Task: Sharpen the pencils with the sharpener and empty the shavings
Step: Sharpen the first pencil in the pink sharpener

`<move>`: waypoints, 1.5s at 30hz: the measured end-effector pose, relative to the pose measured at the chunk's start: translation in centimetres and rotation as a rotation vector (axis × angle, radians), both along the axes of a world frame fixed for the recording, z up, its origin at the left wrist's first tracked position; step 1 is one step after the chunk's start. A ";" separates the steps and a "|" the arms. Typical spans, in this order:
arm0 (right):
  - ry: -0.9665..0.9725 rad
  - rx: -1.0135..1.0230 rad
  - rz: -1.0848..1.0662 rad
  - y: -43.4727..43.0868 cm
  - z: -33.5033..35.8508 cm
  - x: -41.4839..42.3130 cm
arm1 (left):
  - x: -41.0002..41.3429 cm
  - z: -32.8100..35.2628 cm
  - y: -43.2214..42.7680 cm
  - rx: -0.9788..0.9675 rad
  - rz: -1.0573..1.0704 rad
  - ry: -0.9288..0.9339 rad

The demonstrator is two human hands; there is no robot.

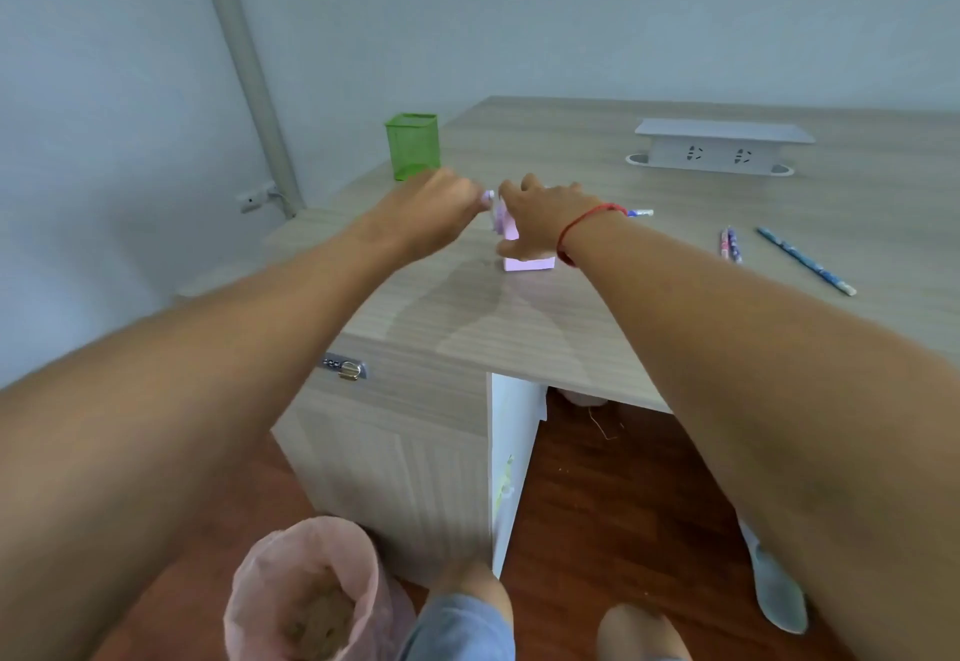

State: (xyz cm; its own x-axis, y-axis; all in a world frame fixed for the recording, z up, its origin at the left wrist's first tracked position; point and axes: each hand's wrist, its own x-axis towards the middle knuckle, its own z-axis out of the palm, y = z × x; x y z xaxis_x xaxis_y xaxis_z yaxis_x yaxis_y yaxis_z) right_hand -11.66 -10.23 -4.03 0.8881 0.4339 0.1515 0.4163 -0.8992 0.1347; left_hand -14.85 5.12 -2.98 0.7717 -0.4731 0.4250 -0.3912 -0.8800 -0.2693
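A person's two bare arms reach forward over a pale wood-grain desk (519, 317) to a small lilac sharpener (527, 263) standing upright on the desktop, a little back from the front edge.

The right hand (535, 216), with a red string round its wrist, lies over the top of the sharpener – thumb curled down one side, fingers wrapped over the other – holding it against the desk. The left hand (441, 203) is just left of the sharpener, its fingers bunched tight around the small crank handle (488, 197) that sticks out from the sharpener's side; the hand is blurred.

Just right of the sharpener, the end of a pencil (641, 212) shows past the right wrist; its other end is hidden by the hand. Farther right of the sharpener lie two pencils (730, 243) touching side by side, and beyond them a blue pencil (805, 260) at a slant.

Behind and to the left of the sharpener stands a green mesh pen pot (412, 146). Behind and to the right sits a white socket box (722, 146).

On the floor, below and in front of the sharpener, is a bin lined with a pink bag (306, 593) – brownish shavings lie inside.
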 end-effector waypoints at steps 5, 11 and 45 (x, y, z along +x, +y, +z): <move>0.038 0.021 -0.018 0.1 0.2 0.0 | -1.1 -2.5 0.4 -0.027 -0.072 0.071; -0.006 0.028 0.037 -0.2 0.0 0.2 | 0.5 -6.5 -0.4 -0.045 0.094 0.229; -0.039 0.081 0.001 -0.4 -0.2 -0.8 | 4.0 -6.6 -0.9 -0.106 0.216 0.157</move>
State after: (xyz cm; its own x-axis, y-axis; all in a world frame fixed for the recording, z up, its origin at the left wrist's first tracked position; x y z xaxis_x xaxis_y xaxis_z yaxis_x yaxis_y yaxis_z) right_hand -12.46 -10.60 -4.19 0.8804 0.4200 0.2202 0.4133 -0.9073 0.0779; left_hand -10.85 4.25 -9.54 0.9100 -0.2501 0.3307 -0.2214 -0.9675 -0.1225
